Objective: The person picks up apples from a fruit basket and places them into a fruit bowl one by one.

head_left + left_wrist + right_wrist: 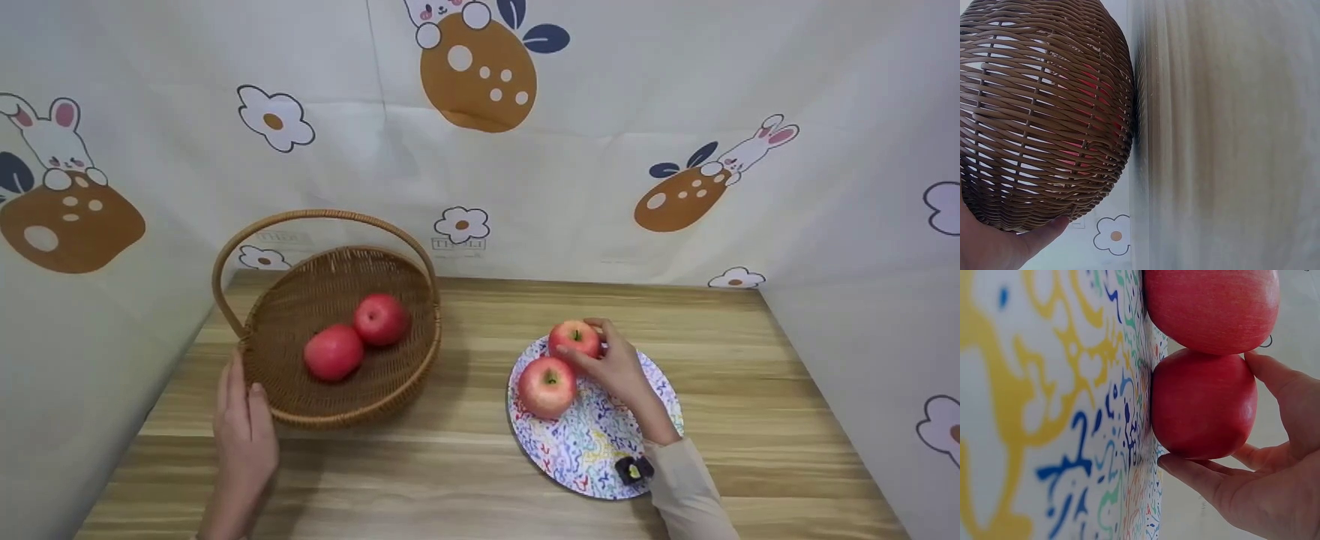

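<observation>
A brown wicker basket point(345, 416) with an arched handle stands at the left, holding two red apples, a nearer apple point(334, 352) and a farther apple point(382, 319). Against its left side rests my left hand point(244, 431), fingers extended; the left wrist view shows the thumb point(1044, 235) touching the weave. At the right, two more apples touch each other on a round, colourfully patterned plate point(592, 442). My right hand point(619, 371) holds the farther apple point(1204, 405) between thumb and fingers. The nearer apple point(547, 387) sits beside it, untouched by the fingers as far as I see.
A small black block point(634, 470) with a yellow-green centre shows beside my right sleeve; whether it lies on the plate is unclear. Wood-grain tabletop point(472, 457) lies between basket and plate. Pale printed sheeting point(570, 195) encloses the back and sides.
</observation>
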The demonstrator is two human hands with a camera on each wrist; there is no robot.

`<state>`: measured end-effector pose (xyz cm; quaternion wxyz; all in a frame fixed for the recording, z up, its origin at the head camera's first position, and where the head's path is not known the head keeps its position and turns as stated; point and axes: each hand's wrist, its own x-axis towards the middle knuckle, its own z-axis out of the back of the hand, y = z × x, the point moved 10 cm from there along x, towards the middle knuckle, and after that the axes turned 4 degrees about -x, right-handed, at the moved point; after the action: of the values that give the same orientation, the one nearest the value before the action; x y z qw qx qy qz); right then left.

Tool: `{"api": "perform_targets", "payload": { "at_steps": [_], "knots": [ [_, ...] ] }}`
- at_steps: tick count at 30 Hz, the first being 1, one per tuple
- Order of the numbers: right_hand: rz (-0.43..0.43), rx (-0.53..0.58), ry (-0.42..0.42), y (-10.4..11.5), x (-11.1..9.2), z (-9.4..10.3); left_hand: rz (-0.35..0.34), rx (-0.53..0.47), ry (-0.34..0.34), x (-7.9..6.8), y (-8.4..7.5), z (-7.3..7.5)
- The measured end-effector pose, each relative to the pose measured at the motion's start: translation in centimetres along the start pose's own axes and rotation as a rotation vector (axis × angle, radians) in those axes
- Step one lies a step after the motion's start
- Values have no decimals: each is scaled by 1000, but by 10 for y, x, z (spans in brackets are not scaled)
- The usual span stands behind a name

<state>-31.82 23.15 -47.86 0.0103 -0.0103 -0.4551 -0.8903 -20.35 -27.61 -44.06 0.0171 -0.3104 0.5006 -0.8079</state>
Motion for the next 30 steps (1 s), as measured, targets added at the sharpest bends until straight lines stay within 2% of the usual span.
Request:
{"api": "perform_targets", "payload": {
  "at_steps": [19, 30],
  "knots": [
    [32, -28, 33, 7, -2, 1, -20, -5, -6, 0, -2, -1],
    [50, -3, 33, 14, -4, 5, -12, -5, -7, -1, -1, -1]
  ]
}}
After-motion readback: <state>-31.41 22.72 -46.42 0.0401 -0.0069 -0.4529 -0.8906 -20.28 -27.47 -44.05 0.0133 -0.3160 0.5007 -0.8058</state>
